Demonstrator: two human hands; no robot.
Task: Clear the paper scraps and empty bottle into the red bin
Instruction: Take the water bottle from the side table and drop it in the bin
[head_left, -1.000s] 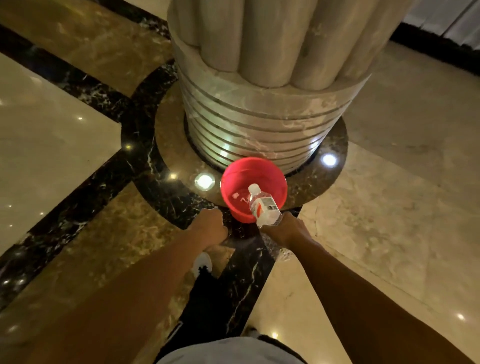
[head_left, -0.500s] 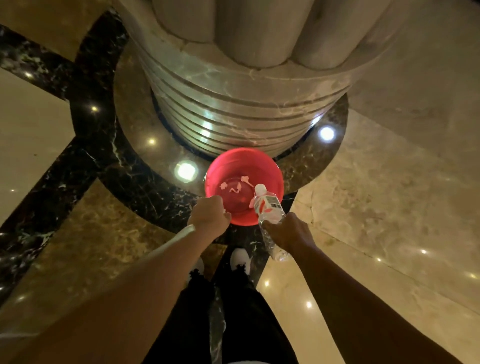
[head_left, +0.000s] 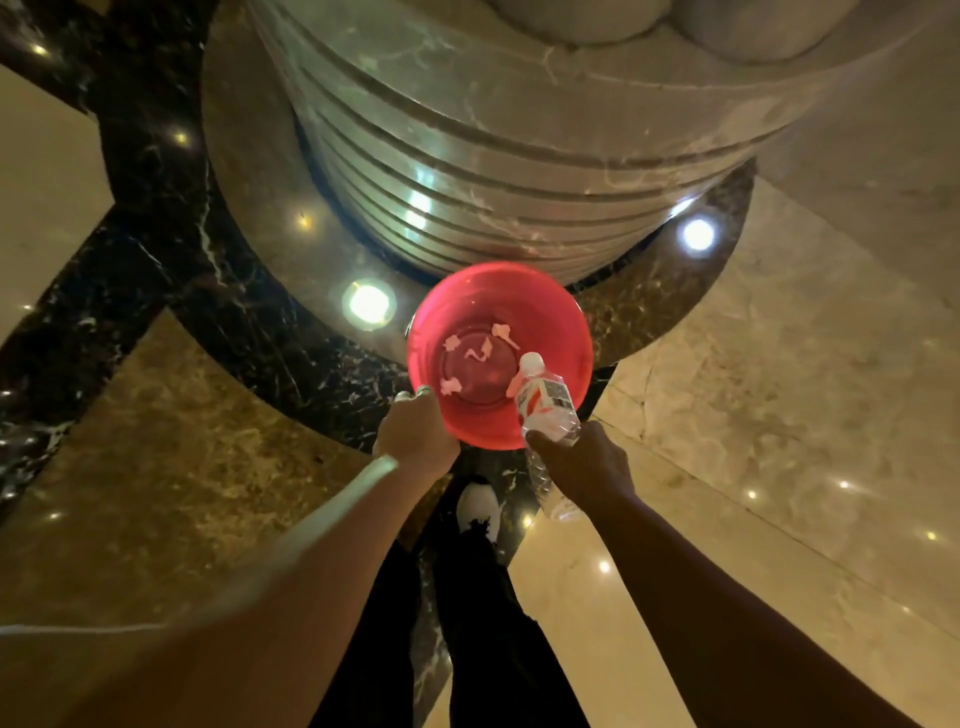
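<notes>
**Bottle held over red bin**

The left hand has fingers curled over the near rim of the round red plastic bin. Inside lie about 5 pale paper scraps. The right hand wraps the middle of a clear, empty plastic bottle, cap just beyond its fingertips, over the bin. It looks light, crushable and slick; that mid-body grip suits it.

The red bin sits just beyond both hands, paper scraps on its bottom. The clear, empty bottle, gripped by the right hand, tilts cap-first over its rim.
</notes>
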